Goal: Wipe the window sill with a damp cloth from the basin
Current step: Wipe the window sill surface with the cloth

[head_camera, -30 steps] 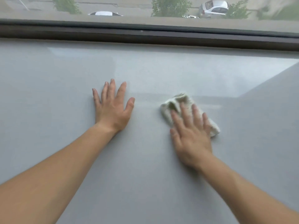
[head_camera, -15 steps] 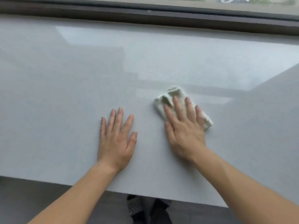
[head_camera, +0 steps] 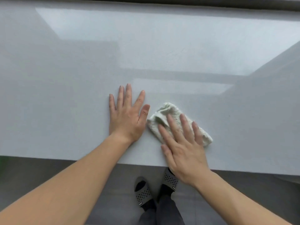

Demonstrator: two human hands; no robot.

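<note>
A wide, glossy pale grey window sill (head_camera: 65,78) fills most of the view. A small folded white cloth (head_camera: 170,112) lies on it near the front edge, right of centre. My right hand (head_camera: 183,146) presses flat on the cloth, fingers spread over it, palm reaching the sill's front edge. My left hand (head_camera: 126,114) rests flat on the bare sill just left of the cloth, fingers apart, its thumb almost touching the cloth. No basin is in view.
The dark window frame (head_camera: 227,5) runs along the sill's back edge. Below the sill's front edge lies a dark grey floor (head_camera: 48,168) with my feet in perforated slippers (head_camera: 142,192).
My right hand has dragged the cloth back toward the sill's front edge and slightly left. The view has tilted down, so the window outside is gone and the floor and feet show.
</note>
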